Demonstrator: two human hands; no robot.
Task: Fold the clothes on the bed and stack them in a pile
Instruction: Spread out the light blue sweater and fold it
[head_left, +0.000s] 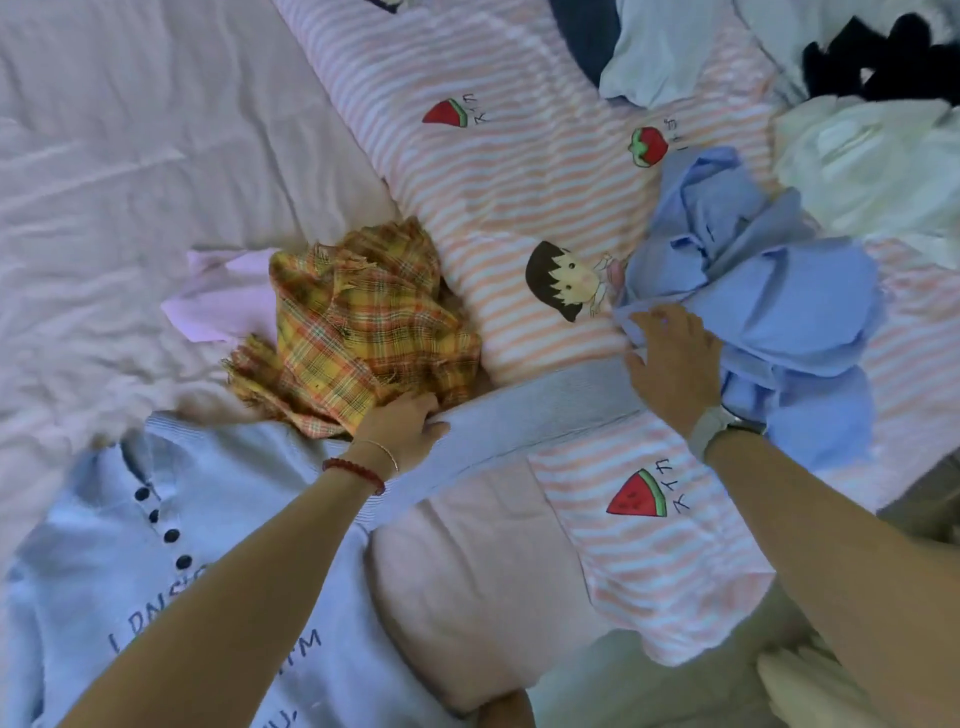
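While both arms reach forward over the bed (104, 171), the scene reads left to right as follows. Near left: a pale blue buttoned top (171, 545) with dark buttons and printed lettering lies spread flat, partly under the left forearm. Beyond it, a yellow plaid garment (358, 322) sits crumpled on a pink cloth. Left hand (402, 428) rests at the plaid's near edge, fingers curled over the left end of a grey-blue sleeve (540, 400); appears to grip it. The sleeve's long axis runs left to right, spanning between the two hands across the striped cartoon-print sheet (519, 171). Right hand (670, 358): fingers extended, palm down, pressing the sleeve's right end and touching a bunched light blue shirt (769, 312) just beside it. Unfolded heap at far right. Judgement: sleeve is being laid out; no folded pile visible yet.
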